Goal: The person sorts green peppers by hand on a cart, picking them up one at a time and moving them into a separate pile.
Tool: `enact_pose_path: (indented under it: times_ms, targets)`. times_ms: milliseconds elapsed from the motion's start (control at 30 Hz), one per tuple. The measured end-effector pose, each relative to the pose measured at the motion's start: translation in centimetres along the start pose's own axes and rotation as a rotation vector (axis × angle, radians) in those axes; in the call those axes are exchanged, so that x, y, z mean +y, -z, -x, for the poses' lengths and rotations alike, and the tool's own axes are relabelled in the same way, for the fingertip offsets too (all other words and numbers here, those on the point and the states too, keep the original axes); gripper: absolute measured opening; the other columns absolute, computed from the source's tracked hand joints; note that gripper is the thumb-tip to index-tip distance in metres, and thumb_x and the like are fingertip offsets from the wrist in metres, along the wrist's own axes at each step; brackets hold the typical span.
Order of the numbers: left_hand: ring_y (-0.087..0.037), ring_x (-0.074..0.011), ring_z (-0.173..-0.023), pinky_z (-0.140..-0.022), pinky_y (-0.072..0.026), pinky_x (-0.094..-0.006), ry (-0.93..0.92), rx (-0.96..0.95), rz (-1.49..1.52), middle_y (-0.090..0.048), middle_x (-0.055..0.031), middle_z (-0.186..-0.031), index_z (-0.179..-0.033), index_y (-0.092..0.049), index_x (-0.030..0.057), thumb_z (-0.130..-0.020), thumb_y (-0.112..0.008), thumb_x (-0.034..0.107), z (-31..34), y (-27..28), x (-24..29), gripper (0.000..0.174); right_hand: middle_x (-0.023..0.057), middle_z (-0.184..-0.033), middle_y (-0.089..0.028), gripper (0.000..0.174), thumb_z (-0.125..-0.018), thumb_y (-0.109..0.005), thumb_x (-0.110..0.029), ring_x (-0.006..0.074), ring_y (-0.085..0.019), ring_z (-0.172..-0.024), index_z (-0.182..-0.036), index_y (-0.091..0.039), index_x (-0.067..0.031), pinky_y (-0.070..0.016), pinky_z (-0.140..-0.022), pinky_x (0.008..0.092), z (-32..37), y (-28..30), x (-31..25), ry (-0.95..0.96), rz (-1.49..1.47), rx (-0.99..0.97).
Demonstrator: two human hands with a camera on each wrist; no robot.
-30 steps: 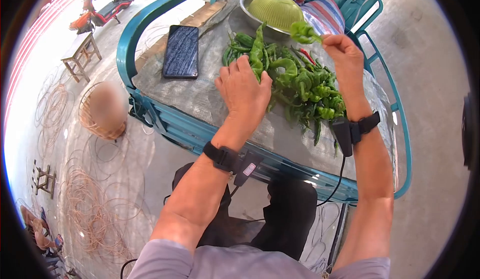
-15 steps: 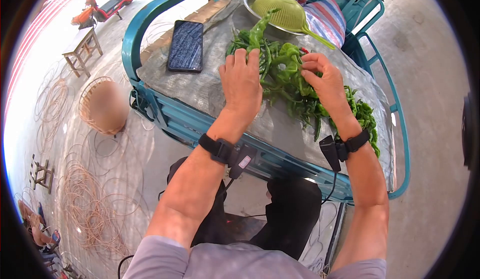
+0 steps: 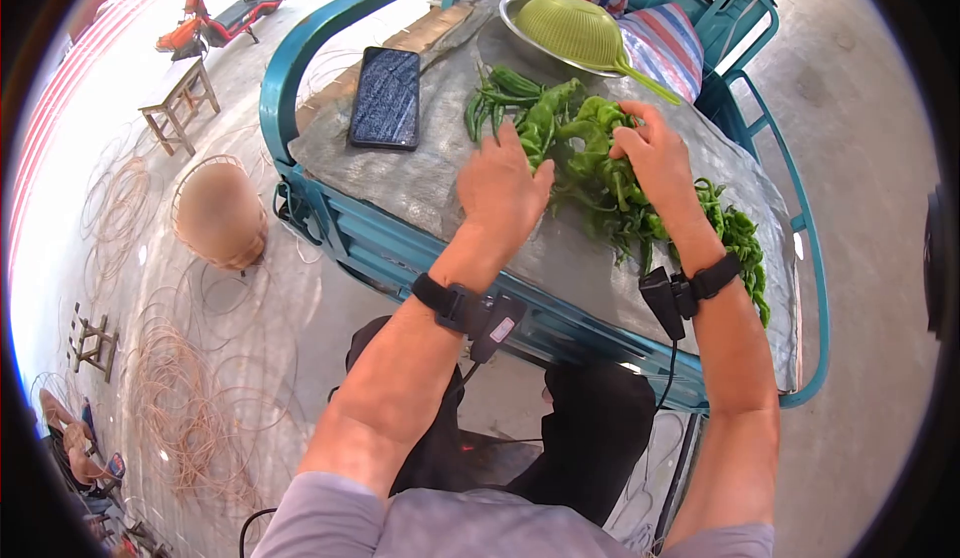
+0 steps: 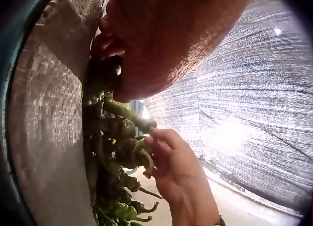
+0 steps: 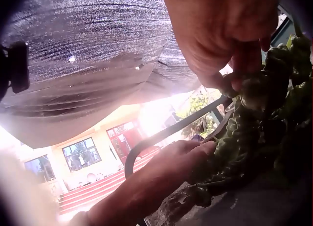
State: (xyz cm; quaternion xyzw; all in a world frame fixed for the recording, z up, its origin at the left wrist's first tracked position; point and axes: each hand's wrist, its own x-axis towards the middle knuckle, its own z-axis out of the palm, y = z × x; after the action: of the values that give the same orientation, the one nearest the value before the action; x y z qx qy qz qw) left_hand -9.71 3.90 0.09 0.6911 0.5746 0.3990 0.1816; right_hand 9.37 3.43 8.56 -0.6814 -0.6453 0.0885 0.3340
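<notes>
The fingers of the right hand (image 3: 652, 156) are bent, thumb and forefinger nearly together, pinching a green pepper (image 3: 600, 115) at the top of the pile. The fingers of the left hand (image 3: 497, 188) are loosely extended, with the thumb well apart, and rest against the near left side of the peppers; they do not appear closed round any one of them. The pile of peppers (image 3: 625, 190) lies between and beyond the hands and runs right, past the right forearm, while slimmer, darker peppers (image 3: 512, 82) lie beyond the left hand's fingertips. All of it sits on a grey woven sheet (image 3: 425, 180) spread over the bed of a teal cart (image 3: 375, 243). On the sheet to the left, apart from the peppers, lies a phone (image 3: 386, 98). Behind the pile stands a metal basin (image 3: 508, 20) with a yellow-green strainer (image 3: 570, 30) upside down in it, its handle sticking out over the rim to the right. A striped bag (image 3: 665, 46) sits just behind. On the floor to the left are a wooden stool (image 3: 181, 103), a basket (image 3: 240, 253) with a blurred patch over it, and loose coils of wire (image 3: 180, 408).
</notes>
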Motion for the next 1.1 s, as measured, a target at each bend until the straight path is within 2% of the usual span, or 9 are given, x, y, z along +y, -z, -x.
enact_pose_path:
  times_ms: [100,300,400,533,567,700,800,900,1100]
  targets:
    - [-0.064,-0.0436,-0.102,-0.088,-0.0518,-0.0517,0.031,-0.001,0.057,-0.06,-0.0256,-0.12,-0.139,-0.046,0.0021,-0.091,-0.068,0.027,0.0,-0.2,0.5,0.059,0.0023,-0.094,-0.077,0.044,-0.098,-0.062,-0.019,0.0043,-0.059,-0.084,-0.138,-0.056,-0.0034,-0.0467,-0.075,0.0249,-0.4,0.0,1.0,-0.038,-0.325,0.016]
    - [-0.059,-0.0398,-0.107,-0.086,-0.0519,-0.0491,-0.001,0.218,0.038,-0.052,-0.02,-0.117,-0.139,-0.044,0.0032,-0.093,-0.067,0.021,0.2,-0.1,1.5,0.055,0.0054,-0.101,-0.076,0.035,-0.103,-0.057,-0.014,0.004,-0.055,-0.079,-0.137,-0.055,-0.004,-0.0438,-0.072,0.0217,0.3,-0.1,-0.1,0.114,-0.6,0.285]
    - [-0.057,-0.0369,-0.107,-0.087,-0.0512,-0.0481,-0.054,0.303,0.013,-0.052,-0.0177,-0.114,-0.14,-0.045,0.0045,-0.092,-0.068,0.018,0.1,0.2,1.3,0.055,0.0047,-0.101,-0.076,0.03,-0.104,-0.057,-0.015,0.0028,-0.057,-0.078,-0.132,-0.056,-0.0042,-0.043,-0.072,0.0203,1.2,-0.4,-2.1,0.211,-0.485,0.318]
    - [-0.055,-0.0357,-0.11,-0.092,-0.0468,-0.0473,-0.055,0.384,0.014,-0.053,-0.0174,-0.119,-0.137,-0.05,0.0063,-0.09,-0.066,0.011,0.0,-0.3,0.3,0.05,0.0071,-0.096,-0.077,0.031,-0.098,-0.065,-0.013,0.0207,-0.067,-0.075,-0.127,-0.059,-0.0072,-0.0494,-0.074,0.0307,1.5,-3.3,-2.5,0.444,-0.224,0.279]
    - [-0.055,-0.0353,-0.11,-0.093,-0.0455,-0.0468,-0.043,0.397,-0.02,-0.054,-0.017,-0.12,-0.136,-0.052,0.0066,-0.09,-0.066,0.008,0.1,-0.4,0.3,0.048,0.0071,-0.1,-0.076,0.034,-0.091,-0.069,-0.01,0.0282,-0.068,-0.093,-0.124,-0.062,-0.0109,-0.0479,-0.089,0.0379,2.1,-3.3,-2.4,0.482,0.025,0.212]
    - [-0.055,-0.0339,-0.11,-0.097,-0.041,-0.0457,-0.063,0.489,0.055,-0.061,-0.0142,-0.118,-0.127,-0.06,0.0072,-0.086,-0.063,0.003,-0.4,0.2,0.0,0.041,0.0028,-0.108,-0.073,0.028,-0.085,-0.073,-0.01,0.0244,-0.058,-0.118,-0.112,-0.07,-0.0146,-0.0333,-0.108,0.0452,4.8,-4.6,-2.5,0.552,0.409,0.155]
    - [-0.056,-0.0325,-0.109,-0.095,-0.041,-0.0454,-0.115,0.424,0.091,-0.065,-0.0125,-0.111,-0.119,-0.065,0.0076,-0.085,-0.063,0.003,-0.3,0.6,-0.1,0.035,0.0025,-0.109,-0.073,0.023,-0.084,-0.073,-0.01,0.0254,-0.059,-0.115,-0.106,-0.073,-0.0142,-0.0352,-0.106,0.0444,6.3,-4.4,-3.0,0.625,0.416,0.229]
    - [-0.056,-0.0319,-0.108,-0.093,-0.041,-0.0447,-0.251,0.381,0.048,-0.066,-0.0114,-0.107,-0.11,-0.07,0.0081,-0.085,-0.067,0.01,0.2,0.8,0.3,0.025,0.0037,-0.109,-0.072,0.019,-0.084,-0.072,-0.007,0.0265,-0.06,-0.113,-0.102,-0.073,-0.0125,-0.0386,-0.104,0.0433,8.1,-3.9,-3.1,0.535,0.386,0.302]
    - [-0.055,-0.0294,-0.11,-0.094,-0.0374,-0.0446,-0.51,0.22,0.029,-0.068,-0.0082,-0.104,-0.105,-0.072,0.0083,-0.082,-0.075,0.022,1.2,0.5,0.9,0.027,0.0062,-0.105,-0.072,0.018,-0.089,-0.063,0.004,0.0251,-0.062,-0.104,-0.101,-0.071,-0.0072,-0.0475,-0.091,0.0371,11.5,-3.3,-2.7,0.271,-0.091,0.586]
